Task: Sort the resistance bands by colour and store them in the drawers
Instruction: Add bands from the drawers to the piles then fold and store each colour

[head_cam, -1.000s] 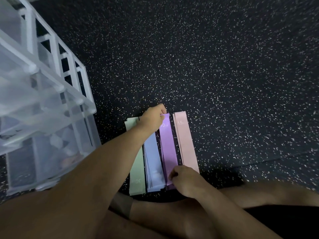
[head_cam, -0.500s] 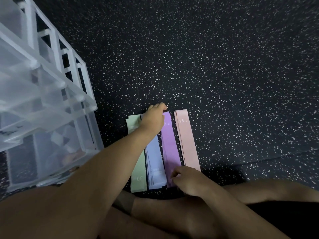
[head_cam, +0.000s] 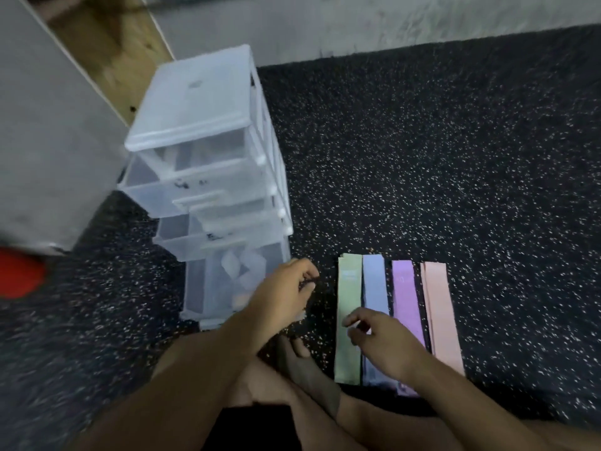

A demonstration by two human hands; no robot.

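Four flat stacks of resistance bands lie side by side on the black speckled mat: green [head_cam: 348, 320], blue [head_cam: 374, 284], purple [head_cam: 403, 288] and pink [head_cam: 440, 310]. A translucent white drawer tower [head_cam: 201, 125] stands to their left, with two of its drawers pulled partly out. My left hand [head_cam: 286, 289] hovers between the tower's bottom drawer and the green stack, fingers loosely curled and holding nothing. Over the near half of the green and blue stacks is my right hand [head_cam: 379, 338], also loosely curled, with nothing visibly held. The frame is motion-blurred.
A grey panel [head_cam: 48, 141] and a wooden board [head_cam: 107, 50] stand left of the tower. A red object [head_cam: 19, 275] sits at the left edge. Bare concrete [head_cam: 390, 17] lies beyond the mat. My crossed legs and a bare foot [head_cam: 305, 369] fill the near ground.
The view has swung left and up, bringing the whole tower into sight. My left hand has left the bands' far ends and come toward the tower. My right hand has shifted from purple toward green and blue.
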